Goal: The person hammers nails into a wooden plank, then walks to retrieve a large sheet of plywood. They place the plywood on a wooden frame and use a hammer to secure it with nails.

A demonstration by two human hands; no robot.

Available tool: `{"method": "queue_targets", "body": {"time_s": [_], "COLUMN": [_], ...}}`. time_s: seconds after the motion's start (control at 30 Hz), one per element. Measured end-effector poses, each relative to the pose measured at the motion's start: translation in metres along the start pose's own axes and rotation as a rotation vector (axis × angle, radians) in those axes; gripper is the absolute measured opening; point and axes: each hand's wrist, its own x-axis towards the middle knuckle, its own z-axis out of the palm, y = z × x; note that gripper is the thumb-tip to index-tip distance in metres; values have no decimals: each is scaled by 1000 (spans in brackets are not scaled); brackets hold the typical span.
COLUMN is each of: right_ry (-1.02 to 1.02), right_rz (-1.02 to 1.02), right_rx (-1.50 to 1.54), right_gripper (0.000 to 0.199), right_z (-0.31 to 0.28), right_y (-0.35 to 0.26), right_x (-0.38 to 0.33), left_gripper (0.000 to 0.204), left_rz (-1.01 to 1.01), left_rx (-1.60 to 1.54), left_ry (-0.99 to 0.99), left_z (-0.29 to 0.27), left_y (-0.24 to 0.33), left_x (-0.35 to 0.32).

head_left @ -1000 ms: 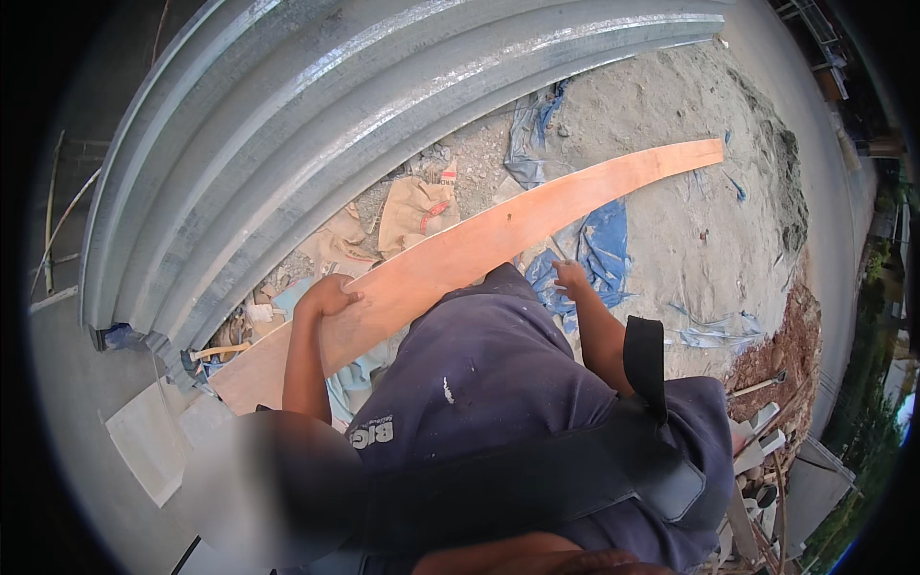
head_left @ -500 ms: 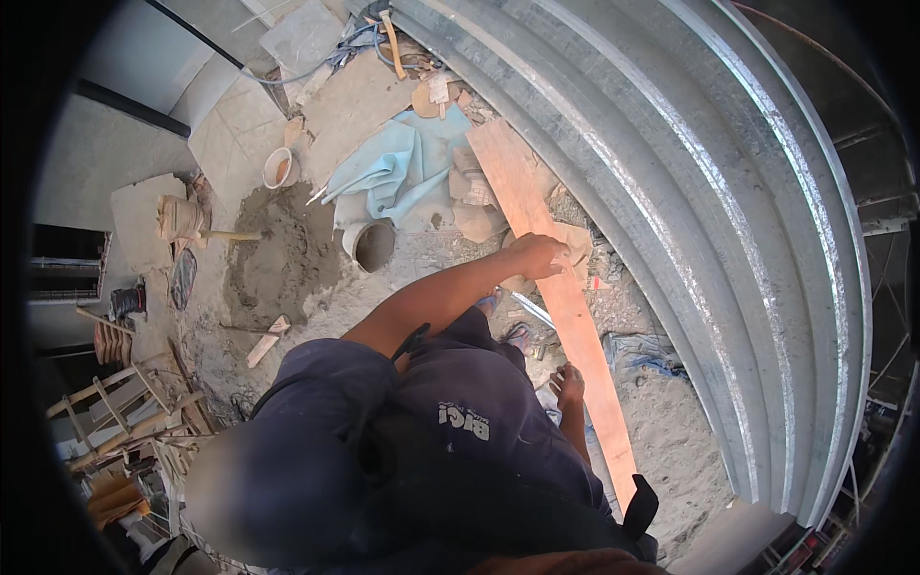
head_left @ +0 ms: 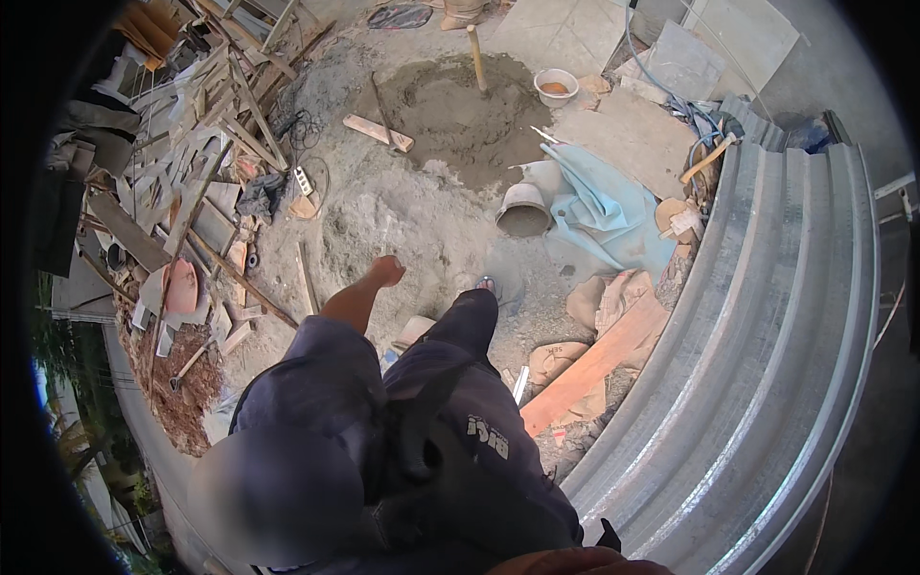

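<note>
Over the pale, dusty ground, my left hand [head_left: 386, 271] is at the end of my outstretched left arm, its fingers curled in with nothing visible in them. My right hand is hidden behind my body. A reddish wooden plank [head_left: 594, 366] slants across crumpled paper bags [head_left: 559, 362] to the right of my legs. My body covers its near end, so I cannot tell whether my right hand touches it. My sandalled foot [head_left: 487, 284] shows ahead of my knee.
A corrugated metal sheet [head_left: 738, 316] curves along the right. Ahead lie wet mortar [head_left: 450, 120] with an upright wooden handle [head_left: 476, 59], a tipped bucket [head_left: 524, 210], a white tub [head_left: 556, 87] and a blue sheet [head_left: 609, 206]. Scrap wood [head_left: 216, 216] and a power strip [head_left: 304, 182] are left.
My view has turned to the left. My left hand has let go of the plank and swung out over the ground. My right hand has gone out of sight.
</note>
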Motion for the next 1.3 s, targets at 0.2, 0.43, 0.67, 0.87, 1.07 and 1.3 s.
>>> {"method": "queue_targets", "body": {"time_s": [0.2,0.43,0.67,0.87,1.07,1.3], "right_ry": [-76,-133,-266,-341,-282,-425], "right_rz": [-134,-70,-112,-136,-57,-234], "right_rx": [309,-249,-849,-1043,-1172,-1065], "right_gripper": [49,64,48,36,24,31], "right_z": [62,176,358,520,712,914], "right_y": [-192,-361,-476,-561,-674,-814], "right_x": [-3,53,108,162,215,248], "left_gripper": [52,40,32,33,39,35], "left_rz": [-69,-46,-326,-261,-264,-458], "left_rx": [-215,-436,-1244,-1304,-884,-871], "left_ry": [-173,-276,638,551,431,-9], "left_z": [88,0,-270,-378,-403,-379], "left_y": [41,-7,-11,-10,-70,-136], "left_x": [2,65,89,164,327,420]}}
